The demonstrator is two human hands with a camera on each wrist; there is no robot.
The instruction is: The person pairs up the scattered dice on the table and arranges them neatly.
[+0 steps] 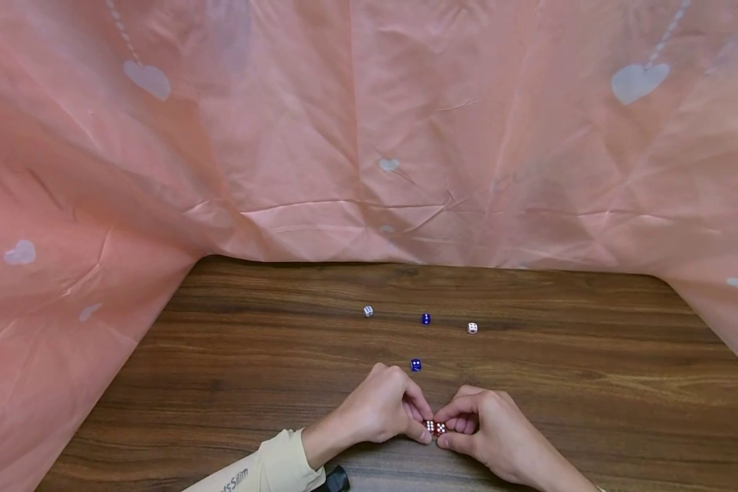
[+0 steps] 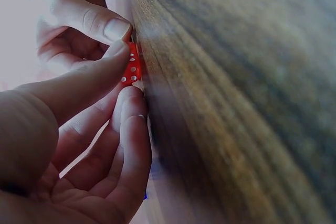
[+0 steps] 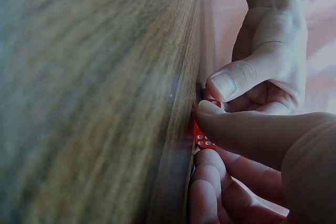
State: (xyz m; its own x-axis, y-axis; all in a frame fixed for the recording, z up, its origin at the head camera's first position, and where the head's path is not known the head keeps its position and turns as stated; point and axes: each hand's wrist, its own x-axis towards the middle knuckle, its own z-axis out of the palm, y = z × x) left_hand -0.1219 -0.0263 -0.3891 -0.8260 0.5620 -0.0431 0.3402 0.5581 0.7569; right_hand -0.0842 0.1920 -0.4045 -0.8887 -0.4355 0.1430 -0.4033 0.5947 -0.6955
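Note:
Two red dice with white pips sit side by side on the wooden table, close together or touching. My left hand pinches the left red die between thumb and fingers. From the other side, my right hand pinches the right red die the same way. The left wrist view shows a red die low by the table surface at the fingertips. In the right wrist view, a red die shows below the right thumb, with part of the other one beyond it.
Beyond the hands, a blue die lies nearest. Farther back are another blue die, a white die and a second white die. A pink curtain hangs along the back and sides of the table.

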